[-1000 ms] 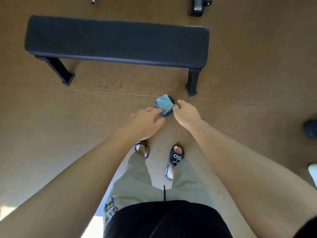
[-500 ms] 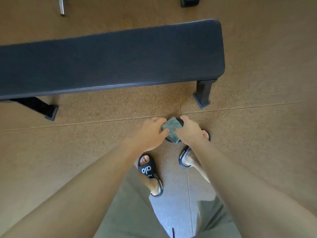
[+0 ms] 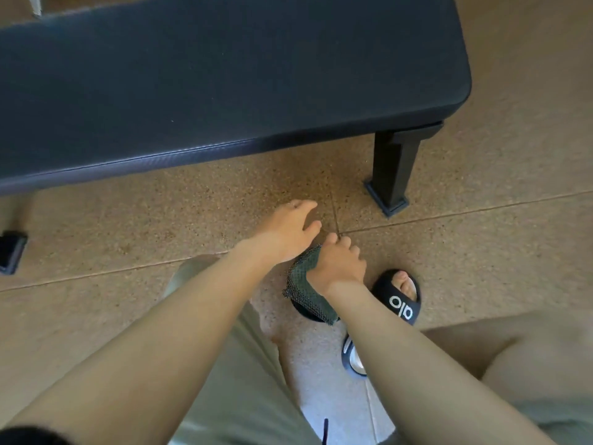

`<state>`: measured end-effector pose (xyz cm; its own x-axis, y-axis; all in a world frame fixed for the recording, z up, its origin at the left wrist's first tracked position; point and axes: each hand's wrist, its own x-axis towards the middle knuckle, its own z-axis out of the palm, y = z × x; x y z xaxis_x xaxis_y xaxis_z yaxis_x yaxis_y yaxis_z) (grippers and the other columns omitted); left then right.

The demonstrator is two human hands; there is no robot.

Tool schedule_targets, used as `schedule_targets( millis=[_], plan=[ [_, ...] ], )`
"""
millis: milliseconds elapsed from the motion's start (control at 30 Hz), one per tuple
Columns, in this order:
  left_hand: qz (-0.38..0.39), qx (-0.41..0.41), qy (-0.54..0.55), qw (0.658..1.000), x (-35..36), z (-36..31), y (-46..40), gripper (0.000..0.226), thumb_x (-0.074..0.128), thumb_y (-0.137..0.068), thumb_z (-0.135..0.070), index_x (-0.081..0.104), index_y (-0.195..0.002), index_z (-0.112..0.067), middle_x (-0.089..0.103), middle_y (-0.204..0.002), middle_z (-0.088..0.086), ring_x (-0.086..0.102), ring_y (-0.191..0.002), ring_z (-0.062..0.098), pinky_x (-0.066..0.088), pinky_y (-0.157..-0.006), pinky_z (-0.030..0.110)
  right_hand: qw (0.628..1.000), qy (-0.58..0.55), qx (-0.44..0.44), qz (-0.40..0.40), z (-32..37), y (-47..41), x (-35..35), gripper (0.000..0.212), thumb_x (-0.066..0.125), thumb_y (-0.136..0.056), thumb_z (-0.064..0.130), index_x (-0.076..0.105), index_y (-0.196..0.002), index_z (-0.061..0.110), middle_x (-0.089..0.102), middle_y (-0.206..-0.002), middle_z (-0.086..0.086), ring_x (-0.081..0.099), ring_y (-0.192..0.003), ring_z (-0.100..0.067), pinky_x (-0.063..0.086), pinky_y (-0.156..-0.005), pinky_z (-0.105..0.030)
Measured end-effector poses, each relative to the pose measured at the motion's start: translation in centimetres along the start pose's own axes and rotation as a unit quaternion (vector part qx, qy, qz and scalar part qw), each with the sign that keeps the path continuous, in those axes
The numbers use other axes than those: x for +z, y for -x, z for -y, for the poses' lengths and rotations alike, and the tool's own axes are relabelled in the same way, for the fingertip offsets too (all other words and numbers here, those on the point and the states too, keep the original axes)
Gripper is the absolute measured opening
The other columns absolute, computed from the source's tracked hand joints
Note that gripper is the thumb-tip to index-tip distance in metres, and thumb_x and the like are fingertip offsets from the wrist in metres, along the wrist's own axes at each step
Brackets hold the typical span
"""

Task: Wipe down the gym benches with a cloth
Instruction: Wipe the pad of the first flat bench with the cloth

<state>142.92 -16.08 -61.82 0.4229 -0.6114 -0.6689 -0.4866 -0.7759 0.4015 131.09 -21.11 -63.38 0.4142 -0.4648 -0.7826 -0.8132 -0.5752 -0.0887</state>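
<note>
A flat black padded gym bench (image 3: 208, 75) fills the top of the head view, its right leg (image 3: 393, 173) standing on the floor. My right hand (image 3: 338, 263) grips a grey-green cloth (image 3: 306, 289), which hangs down beside my wrist. My left hand (image 3: 285, 231) is just left of it, fingers spread and relaxed, holding nothing. Both hands hover over the floor, a little in front of the bench's near edge.
The floor is brown speckled cork with seams (image 3: 449, 213). My feet in black slides (image 3: 401, 300) stand below the hands. The bench's left foot (image 3: 11, 252) sits at the left edge.
I have stepped closer, so the bench now looms larger. My left hand has let go of the cloth and opened; the cloth now hangs from my right hand alone.
</note>
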Motion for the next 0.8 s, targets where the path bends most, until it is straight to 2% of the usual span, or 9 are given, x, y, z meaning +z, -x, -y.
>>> schedule_targets(
  millis=[133, 267, 367, 433, 500, 567, 633, 700, 800],
  plan=[
    [-0.026, 0.060, -0.045, 0.997, 0.3, 0.5, -1.7, 0.052, 0.040, -0.108, -0.044, 0.035, -0.157, -0.029, 0.036, -0.163, -0.002, 0.040, -0.145, 0.027, 0.041, -0.113, 0.046, 1.000, -0.002, 0.020, 0.010, 0.7, -1.4, 0.2, 0.067, 0.068, -0.089, 0.028, 0.031, -0.143, 0.011, 0.043, -0.143, -0.016, 0.046, -0.132, -0.037, 0.045, -0.102, -0.047],
    [-0.056, 0.109, -0.084, 0.989, -1.6, -0.5, -1.6, 0.044, 0.039, -0.108, -0.047, 0.043, -0.149, -0.034, 0.049, -0.153, -0.004, 0.055, -0.131, 0.023, 0.051, -0.101, 0.046, 0.993, -0.093, 0.027, 0.062, 0.7, -1.6, 0.1, 0.073, 0.059, -0.093, 0.013, 0.023, -0.156, 0.004, 0.049, -0.145, -0.016, 0.052, -0.130, -0.034, 0.050, -0.102, -0.042],
    [-0.156, 0.189, -0.135, 0.960, -4.3, -1.3, -0.2, 0.031, 0.042, -0.108, -0.040, 0.058, -0.133, -0.030, 0.065, -0.128, -0.007, 0.065, -0.103, 0.016, 0.057, -0.087, 0.038, 0.984, -0.126, 0.025, 0.124, 0.7, -1.4, -2.1, 0.022, 0.061, -0.090, 0.014, 0.060, -0.110, 0.005, 0.060, -0.104, -0.010, 0.064, -0.091, -0.024, 0.054, -0.068, -0.032],
    [-0.238, 0.243, -0.143, 0.929, -6.5, -1.7, 0.8, 0.024, 0.045, -0.107, -0.034, 0.063, -0.121, -0.026, 0.067, -0.109, -0.007, 0.065, -0.088, 0.015, 0.058, -0.077, 0.038, 0.976, -0.158, 0.018, 0.149, 0.3, -1.2, -4.8, 0.029, 0.069, -0.085, 0.016, 0.059, -0.110, 0.004, 0.058, -0.102, -0.008, 0.063, -0.093, -0.024, 0.054, -0.068, -0.032],
    [-0.312, 0.273, -0.136, 0.900, -8.8, -1.7, 1.3, 0.019, 0.048, -0.103, -0.029, 0.063, -0.113, -0.022, 0.064, -0.099, -0.006, 0.062, -0.083, 0.017, 0.052, -0.066, 0.035, 0.971, -0.227, -0.007, 0.081, -0.4, -1.1, -8.0, 0.054, 0.075, -0.080, 0.020, 0.055, -0.128, 0.002, 0.058, -0.114, -0.009, 0.060, -0.102, -0.026, 0.054, -0.079, -0.036],
    [-0.384, 0.272, -0.131, 0.873, -11.4, -1.3, 1.1, 0.017, 0.051, -0.100, -0.025, 0.062, -0.111, -0.017, 0.062, -0.099, -0.001, 0.060, -0.088, 0.021, 0.049, -0.065, 0.037, 0.930, -0.356, -0.076, -0.044, -0.9, 0.0, -11.5, 0.048, 0.075, -0.073, 0.020, 0.065, -0.115, -0.001, 0.065, -0.108, -0.010, 0.061, -0.097, -0.026, 0.050, -0.076, -0.037],
    [-0.428, 0.235, -0.145, 0.861, -13.8, -0.7, 0.2, 0.022, 0.052, -0.100, -0.025, 0.061, -0.116, -0.014, 0.062, -0.109, 0.006, 0.059, -0.098, 0.028, 0.050, -0.079, 0.044, 0.852, -0.476, -0.138, -0.168, -1.0, 1.4, -14.9, 0.030, 0.071, -0.070, 0.014, 0.064, -0.089, -0.008, 0.063, -0.083, -0.007, 0.060, -0.079, -0.022, 0.045, -0.064, -0.036],
    [-0.425, 0.173, -0.170, 0.872, -15.4, 0.1, -1.4, 0.030, 0.047, -0.104, -0.030, 0.058, -0.127, -0.014, 0.058, -0.127, 0.011, 0.053, -0.116, 0.032, 0.045, -0.095, 0.046, 0.777, -0.555, -0.168, -0.246, -0.5, 2.4, -18.0, 0.020, 0.068, -0.072, 0.011, 0.062, -0.082, -0.006, 0.063, -0.079, -0.008, 0.067, -0.076, -0.026, 0.049, -0.058, -0.043],
    [-0.386, 0.127, -0.176, 0.896, -15.5, 1.3, -3.6, 0.038, 0.037, -0.107, -0.039, 0.052, -0.135, -0.018, 0.049, -0.142, 0.008, 0.043, -0.131, 0.033, 0.037, -0.109, 0.048, 0.712, -0.567, -0.184, -0.371, 1.5, 2.7, -21.4, 0.016, 0.066, -0.079, 0.016, 0.068, -0.086, 0.001, 0.071, -0.081, -0.002, 0.072, -0.083, -0.020, 0.059, -0.071, -0.049]
  ],
)
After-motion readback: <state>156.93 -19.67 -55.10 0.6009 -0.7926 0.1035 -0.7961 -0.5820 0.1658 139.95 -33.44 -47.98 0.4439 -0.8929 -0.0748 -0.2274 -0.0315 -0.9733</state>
